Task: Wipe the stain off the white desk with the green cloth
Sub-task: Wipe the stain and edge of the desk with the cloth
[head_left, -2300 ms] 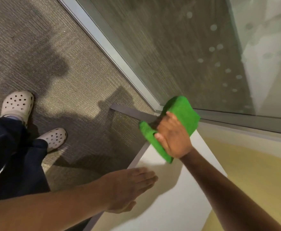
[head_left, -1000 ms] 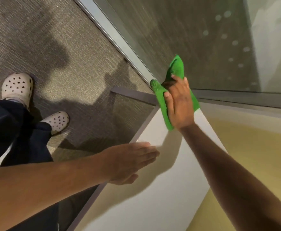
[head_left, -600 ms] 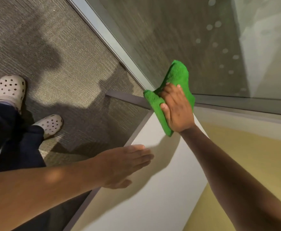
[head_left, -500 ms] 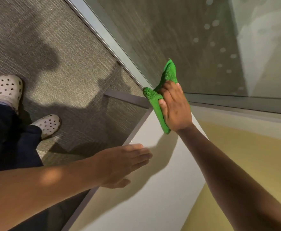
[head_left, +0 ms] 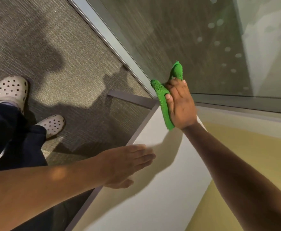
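My right hand (head_left: 180, 104) presses the green cloth (head_left: 163, 104) flat on the far corner of the white desk (head_left: 146, 195). The cloth sticks out to the left of the hand and rises in a fold beyond the fingers, against the glass wall. My left hand (head_left: 124, 164) lies palm down, fingers together and straight, on the desk's left edge, nearer to me. No stain shows on the visible desk surface; the part under the cloth is hidden.
A glass partition (head_left: 186, 39) with a metal frame runs along the far side of the desk. A yellowish surface (head_left: 246, 160) adjoins the desk on the right. Left of the desk is grey carpet (head_left: 61, 55), with my legs and two pale clogs (head_left: 11, 90).
My right hand has slid the cloth back and forth across the desk's far corner, and the cloth now bunches up against the glass. My left hand has stayed flat on the edge.
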